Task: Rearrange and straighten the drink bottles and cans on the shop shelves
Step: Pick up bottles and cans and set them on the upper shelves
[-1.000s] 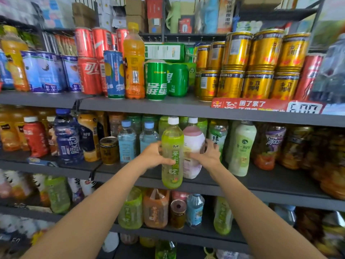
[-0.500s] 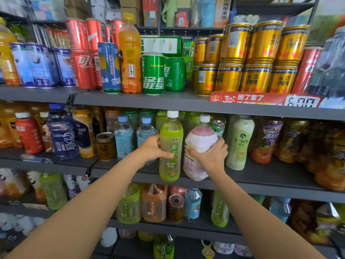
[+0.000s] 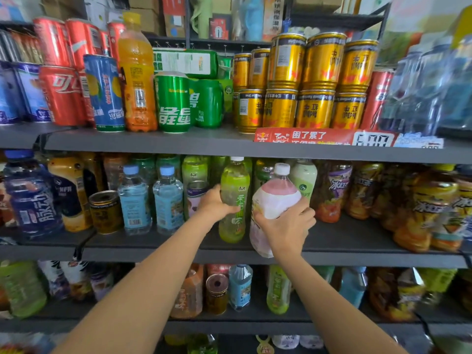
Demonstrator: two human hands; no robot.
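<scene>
On the middle shelf [image 3: 344, 241], my left hand [image 3: 213, 204] grips a tall green tea bottle [image 3: 233, 198] with a white cap, which stands upright near the shelf's front. My right hand [image 3: 288, 228] grips a fat pink-and-white bottle [image 3: 274, 198] just to its right. That bottle tilts to the right, and its base hangs over the shelf's front edge. The two bottles almost touch.
Two small water bottles [image 3: 150, 200], a brown can [image 3: 106, 212] and a dark blue bottle [image 3: 32, 198] stand to the left. A pale green bottle [image 3: 304, 178] and orange tea bottles [image 3: 431, 208] crowd the right. Gold cans [image 3: 314, 83], red cans and green cans [image 3: 173, 102] fill the shelf above.
My right hand has closed around the pink-and-white bottle, pulled it forward and tilted it. The green bottle in my left hand moved back onto the shelf, upright.
</scene>
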